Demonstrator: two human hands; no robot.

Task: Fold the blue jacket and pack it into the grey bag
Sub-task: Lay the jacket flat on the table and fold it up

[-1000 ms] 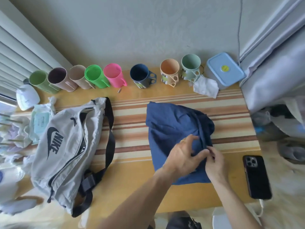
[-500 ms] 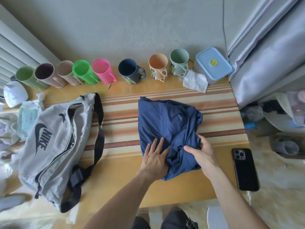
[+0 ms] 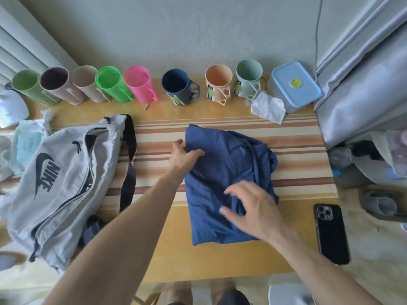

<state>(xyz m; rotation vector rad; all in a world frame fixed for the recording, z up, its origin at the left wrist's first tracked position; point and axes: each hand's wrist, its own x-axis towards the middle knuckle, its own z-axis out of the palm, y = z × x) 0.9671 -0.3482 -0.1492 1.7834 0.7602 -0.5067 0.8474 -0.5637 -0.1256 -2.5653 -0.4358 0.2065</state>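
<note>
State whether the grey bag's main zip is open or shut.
Open: the grey bag lies flat, its zip gaping with dark interior showing near the top.

Blue jacket (image 3: 229, 181) bunched in rough fold at table (image 3: 211, 260) centre, left hand (image 3: 184, 156) pinching its 10 o'clock edge, right hand (image 3: 253, 209) spread over its 5 o'clock part, blurred, grey bag (image 3: 63, 186) at 9 o'clock, black phone (image 3: 331, 233) at 3 o'clock, row of cups (image 3: 141, 86) at 12 o'clock.

Wooden table (image 3: 211, 260) carries striped cloth (image 3: 297, 155), mug row (image 3: 141, 86), grey bag (image 3: 66, 186), blue jacket (image 3: 229, 164), phone (image 3: 331, 234).
</note>
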